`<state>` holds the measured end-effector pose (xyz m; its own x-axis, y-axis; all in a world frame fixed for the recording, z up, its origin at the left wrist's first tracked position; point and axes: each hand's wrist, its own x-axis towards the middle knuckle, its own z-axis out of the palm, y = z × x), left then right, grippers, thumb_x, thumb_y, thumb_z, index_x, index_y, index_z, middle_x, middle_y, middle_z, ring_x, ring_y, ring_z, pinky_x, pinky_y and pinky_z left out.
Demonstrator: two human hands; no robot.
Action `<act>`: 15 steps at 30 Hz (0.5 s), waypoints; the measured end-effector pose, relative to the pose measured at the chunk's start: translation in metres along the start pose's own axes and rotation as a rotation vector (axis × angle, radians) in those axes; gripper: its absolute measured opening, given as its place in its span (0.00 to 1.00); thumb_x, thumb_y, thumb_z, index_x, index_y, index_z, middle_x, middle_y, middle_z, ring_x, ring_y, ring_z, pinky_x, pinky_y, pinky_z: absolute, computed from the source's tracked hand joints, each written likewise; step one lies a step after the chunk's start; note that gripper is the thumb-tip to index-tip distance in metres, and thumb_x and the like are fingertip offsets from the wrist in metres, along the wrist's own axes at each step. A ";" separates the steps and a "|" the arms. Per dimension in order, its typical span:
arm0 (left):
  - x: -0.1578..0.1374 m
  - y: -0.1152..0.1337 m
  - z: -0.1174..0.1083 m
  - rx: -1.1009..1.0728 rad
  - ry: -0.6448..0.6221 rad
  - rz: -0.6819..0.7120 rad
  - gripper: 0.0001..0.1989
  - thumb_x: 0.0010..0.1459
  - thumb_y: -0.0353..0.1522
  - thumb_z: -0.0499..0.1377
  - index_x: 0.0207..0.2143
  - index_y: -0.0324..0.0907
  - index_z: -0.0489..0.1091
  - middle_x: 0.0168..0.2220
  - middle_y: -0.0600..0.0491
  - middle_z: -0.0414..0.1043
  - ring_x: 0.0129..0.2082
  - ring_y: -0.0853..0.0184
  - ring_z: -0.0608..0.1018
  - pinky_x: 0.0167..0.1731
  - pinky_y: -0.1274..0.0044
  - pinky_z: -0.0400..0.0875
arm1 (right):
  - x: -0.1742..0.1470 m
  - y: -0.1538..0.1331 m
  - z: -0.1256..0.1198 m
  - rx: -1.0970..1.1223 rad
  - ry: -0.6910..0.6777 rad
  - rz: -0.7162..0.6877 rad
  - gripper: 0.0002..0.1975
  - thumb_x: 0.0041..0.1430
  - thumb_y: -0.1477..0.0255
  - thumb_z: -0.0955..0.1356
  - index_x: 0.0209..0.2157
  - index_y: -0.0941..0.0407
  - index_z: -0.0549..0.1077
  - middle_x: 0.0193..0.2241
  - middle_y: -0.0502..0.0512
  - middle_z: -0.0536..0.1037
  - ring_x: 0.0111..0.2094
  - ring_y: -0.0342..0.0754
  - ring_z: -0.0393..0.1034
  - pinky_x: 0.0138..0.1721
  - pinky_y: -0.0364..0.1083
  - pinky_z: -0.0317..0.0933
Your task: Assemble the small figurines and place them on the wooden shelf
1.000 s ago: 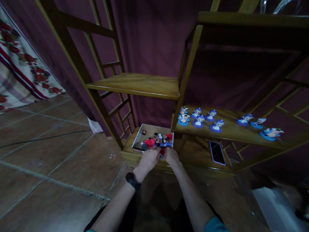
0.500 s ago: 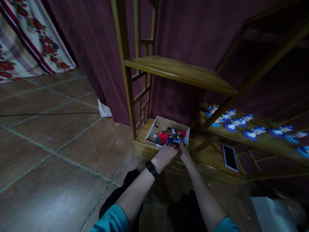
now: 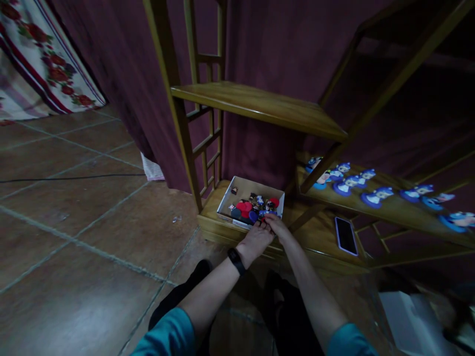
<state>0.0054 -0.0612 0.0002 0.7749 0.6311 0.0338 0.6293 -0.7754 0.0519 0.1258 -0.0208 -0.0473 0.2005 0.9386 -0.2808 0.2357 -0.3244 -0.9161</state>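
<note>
A shallow cardboard box stands on the low wooden shelf, holding a jumble of small figurines with red, blue and dark round bases. My left hand, with a black band at the wrist, is at the box's front right edge, its fingers curled down. Close against it, my right hand reaches over the same edge with its fingers pinched together. A small dark and red piece shows by the fingertips of both hands, too small and covered to make out.
Several blue-based figurines stand on a shelf to the right. Below them lies a phone with a pale case. A wooden shelf board juts out above the box. A dark cable crosses the tiled floor at left.
My view has shifted slightly, moving the shelves left in the picture. Both hands have drawn a little back toward me, at the box's front edge, and stay close together.
</note>
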 end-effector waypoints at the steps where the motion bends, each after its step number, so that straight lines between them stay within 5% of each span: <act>1: 0.002 0.001 0.003 -0.005 -0.007 -0.003 0.14 0.53 0.24 0.51 0.43 0.36 0.68 0.46 0.40 0.68 0.44 0.60 0.70 0.45 0.68 0.61 | 0.001 0.002 -0.001 0.029 0.012 0.027 0.14 0.47 0.67 0.64 0.37 0.54 0.72 0.33 0.51 0.76 0.37 0.48 0.69 0.41 0.47 0.60; 9: 0.013 -0.012 0.011 -0.179 -0.056 -0.133 0.18 0.57 0.35 0.50 0.50 0.45 0.63 0.48 0.46 0.68 0.45 0.58 0.71 0.43 0.66 0.63 | 0.018 -0.030 -0.009 0.467 -0.073 0.092 0.18 0.48 0.58 0.64 0.38 0.53 0.72 0.40 0.54 0.76 0.42 0.48 0.68 0.45 0.48 0.58; 15: 0.008 -0.036 0.000 -0.132 -0.159 -0.349 0.17 0.59 0.37 0.45 0.41 0.41 0.69 0.44 0.43 0.70 0.40 0.57 0.74 0.41 0.64 0.64 | 0.018 -0.044 -0.027 0.606 0.075 0.003 0.15 0.46 0.63 0.64 0.37 0.52 0.71 0.39 0.53 0.75 0.41 0.47 0.68 0.42 0.46 0.61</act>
<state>-0.0113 -0.0279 -0.0011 0.5222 0.8371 -0.1632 0.8511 -0.4995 0.1614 0.1450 0.0068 -0.0040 0.2719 0.9197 -0.2833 -0.3438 -0.1821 -0.9212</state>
